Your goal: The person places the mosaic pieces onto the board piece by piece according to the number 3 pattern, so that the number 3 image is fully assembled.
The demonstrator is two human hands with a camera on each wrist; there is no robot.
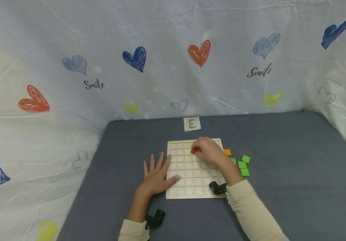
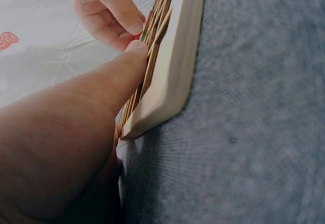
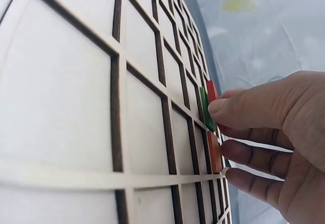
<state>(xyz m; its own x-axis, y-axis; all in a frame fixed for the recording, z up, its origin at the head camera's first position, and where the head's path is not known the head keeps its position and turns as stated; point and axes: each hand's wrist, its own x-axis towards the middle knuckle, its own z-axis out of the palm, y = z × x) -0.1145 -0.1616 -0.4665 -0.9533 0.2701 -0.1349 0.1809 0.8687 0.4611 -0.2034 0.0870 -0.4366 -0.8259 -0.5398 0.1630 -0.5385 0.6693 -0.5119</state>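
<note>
A pale wooden grid board [image 1: 188, 173] lies on the dark cloth. Over its upper part, my right hand [image 1: 210, 151] pinches a red square tile [image 1: 195, 150] between thumb and fingers. In the right wrist view a green tile [image 3: 205, 107] stands right against the red tile [image 3: 211, 89], by the thumb tip; whether it is also held I cannot tell. An orange tile [image 3: 214, 153] sits in the grid below the fingers. My left hand [image 1: 156, 179] is spread, fingers straight, across the board's left edge, its thumb on the board.
Several loose green tiles [image 1: 242, 164] lie right of the board, with an orange tile [image 1: 227, 152] at its edge and a red one partly behind the right wrist. A small printed pattern card [image 1: 192, 124] lies beyond the board. A heart-printed curtain [image 1: 160, 87] hangs behind.
</note>
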